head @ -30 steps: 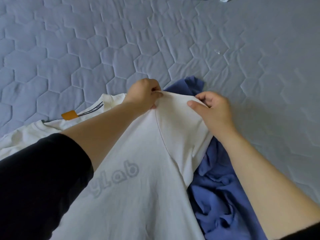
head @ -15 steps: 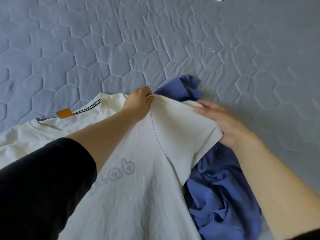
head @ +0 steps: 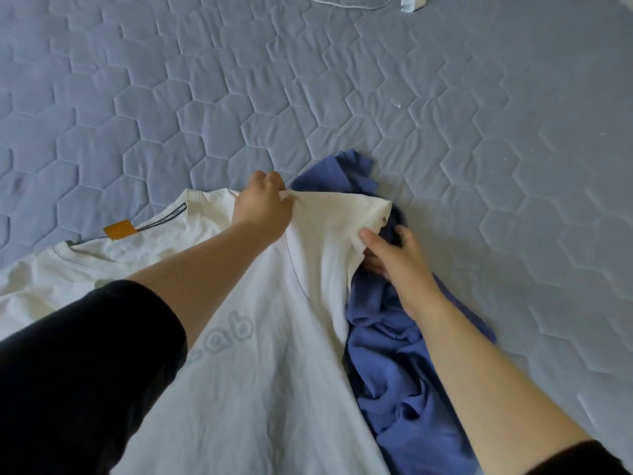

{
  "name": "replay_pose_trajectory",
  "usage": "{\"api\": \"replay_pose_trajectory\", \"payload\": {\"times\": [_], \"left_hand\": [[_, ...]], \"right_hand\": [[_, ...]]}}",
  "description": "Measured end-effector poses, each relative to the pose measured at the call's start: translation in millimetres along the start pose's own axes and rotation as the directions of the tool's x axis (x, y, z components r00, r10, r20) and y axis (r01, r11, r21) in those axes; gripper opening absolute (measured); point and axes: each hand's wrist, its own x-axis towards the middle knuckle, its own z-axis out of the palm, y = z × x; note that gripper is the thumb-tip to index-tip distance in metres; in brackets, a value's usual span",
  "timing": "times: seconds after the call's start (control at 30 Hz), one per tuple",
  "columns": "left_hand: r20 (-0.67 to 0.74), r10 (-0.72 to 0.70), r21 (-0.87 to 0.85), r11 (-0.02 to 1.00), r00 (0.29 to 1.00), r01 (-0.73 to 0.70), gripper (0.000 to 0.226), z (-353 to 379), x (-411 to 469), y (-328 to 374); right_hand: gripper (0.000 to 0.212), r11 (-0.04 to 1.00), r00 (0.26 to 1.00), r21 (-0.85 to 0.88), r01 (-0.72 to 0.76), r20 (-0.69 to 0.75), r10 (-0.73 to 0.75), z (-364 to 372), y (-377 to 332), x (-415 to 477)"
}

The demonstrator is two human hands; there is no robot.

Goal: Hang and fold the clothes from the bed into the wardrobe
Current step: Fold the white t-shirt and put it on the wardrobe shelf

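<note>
Two hands hold a white T-shirt (head: 260, 389) that lies spread on the bed (head: 171, 97), its body running toward the camera and its collar to the left. The left hand (head: 263, 204) pinches the cloth at the shoulder seam, its fingers curled round a small raised ridge of fabric. The right hand (head: 394, 255) grasps the hem of the short sleeve just beside it. Its thumb lies on top of the white cloth, and its other fingers curl beneath, touching the blue garment (head: 404, 371) underneath.

Between the hands the sleeve is drawn out, with its far corner turned up a little. The blue garment lies crumpled along the right side of the T-shirt, partly under it, and pokes out beyond the sleeve.

An orange tag (head: 118, 229) sits at the collar, next to a dark-striped neck band. Pale grey letters (head: 229, 334) show on the chest, partly covered by the left forearm. Both arms wear black sleeves (head: 78, 371).

The bed has a grey-blue quilted cover stitched in hexagons. At its far edge lie a white cable (head: 346, 3) and a small white block (head: 412, 3), well apart from the clothes.
</note>
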Motion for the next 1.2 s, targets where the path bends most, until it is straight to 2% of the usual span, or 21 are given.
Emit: {"api": "replay_pose_trajectory", "payload": {"times": [0.03, 0.1, 0.13, 0.2, 0.3, 0.37, 0.43, 0.5, 0.53, 0.57, 0.63, 0.67, 0.7, 0.73, 0.83, 0.9, 0.93, 1.03, 1.1, 1.2], "left_hand": [[-0.021, 0.056, 0.061, 0.997, 0.998, -0.054, 0.031, 0, -2, 4], [-0.036, 0.191, 0.111, 0.976, 0.981, -0.186, 0.038, 0, -5, 15], [0.001, 0.238, 0.091, 0.967, 0.971, -0.237, 0.041, 1, -4, 23], [0.153, 0.264, 0.074, 0.958, 0.952, -0.277, 0.049, 5, -1, 38], [0.320, 0.183, 0.198, 0.946, 0.929, -0.255, 0.053, 14, 3, 47], [0.305, 0.170, 0.214, 0.947, 0.937, -0.241, 0.039, 17, 4, 47], [0.222, 0.182, 0.083, 0.975, 0.958, -0.205, 0.015, 18, 4, 46], [0.130, 0.175, -0.085, 0.983, 0.976, -0.165, 0.019, 15, 1, 49], [0.091, 0.171, -0.135, 0.978, 0.981, -0.158, 0.022, 13, 0, 50], [0.056, 0.163, -0.169, 0.974, 0.985, -0.151, 0.024, 10, 0, 52], [-0.005, 0.095, -0.228, 0.969, 0.995, -0.093, 0.025, 3, 2, 54], [-0.031, 0.045, -0.254, 0.966, 0.998, -0.052, 0.026, -1, 4, 54], [-0.048, 0.008, -0.272, 0.962, 0.999, -0.021, 0.028, -5, 7, 54], [-0.058, -0.014, -0.277, 0.961, 0.998, -0.003, 0.030, -8, 10, 54], [-0.072, -0.015, -0.271, 0.962, 0.997, -0.005, 0.028, -9, 10, 58], [-0.077, -0.015, -0.265, 0.964, 0.997, -0.006, 0.025, -6, 7, 64], [-0.075, -0.021, -0.258, 0.966, 0.997, 0.001, 0.024, -4, 6, 65], [-0.036, 0.013, -0.249, 0.968, 0.999, -0.021, 0.016, -2, 7, 68], [0.051, 0.072, -0.218, 0.974, 0.996, -0.059, 0.019, -2, 7, 71], [0.208, 0.174, -0.106, 0.982, 0.963, -0.155, 0.040, 0, 6, 81]], "right_hand": [[0.074, 0.998, 0.999, -0.061, -0.003, 0.041, 0.005, -3, 5, -7], [0.052, 0.977, 0.981, -0.206, 0.051, 0.196, -0.010, -7, 17, -19], [0.034, 0.963, 0.965, -0.255, 0.088, 0.261, -0.019, -6, 21, -25], [0.010, 0.956, 0.956, -0.248, 0.156, 0.280, -0.084, -1, 28, -32], [0.013, 0.946, 0.958, -0.200, 0.255, 0.184, -0.219, 2, 30, -31], [0.010, 0.926, 0.932, -0.228, 0.301, 0.275, -0.235, 4, 26, -31], [0.012, 0.805, 0.882, -0.399, 0.440, 0.361, -0.303, 6, 28, -33], [0.014, 0.698, 0.846, -0.479, 0.532, 0.340, -0.411, 9, 28, -35], [0.017, 0.719, 0.845, -0.445, 0.534, 0.295, -0.445, 7, 24, -36], [0.020, 0.796, 0.868, -0.347, 0.495, 0.217, -0.446, 3, 19, -37], [0.023, 0.927, 0.929, -0.057, 0.370, 0.020, -0.369, -14, 5, -39], [0.026, 0.938, 0.937, 0.037, 0.346, -0.061, -0.343, -23, -1, -40], [0.028, 0.927, 0.922, 0.015, 0.374, -0.109, -0.370, -31, -5, -42], [0.029, 0.900, 0.892, -0.076, 0.429, -0.117, -0.436, -37, -7, -44], [0.024, 0.675, 0.787, -0.495, 0.547, 0.030, -0.616, -47, -4, -47], [0.028, 0.531, 0.773, -0.661, 0.530, 0.119, -0.623, -55, 2, -44], [0.031, 0.498, 0.788, -0.699, 0.514, 0.155, -0.595, -59, 5, -42], [0.042, 0.469, 0.856, -0.754, 0.460, 0.236, -0.461, -70, 19, -41], [0.046, 0.443, 0.895, -0.804, 0.396, 0.231, -0.381, -73, 29, -41], [0.047, 0.570, 0.937, -0.763, 0.304, 0.133, -0.322, -78, 37, -43]]}}
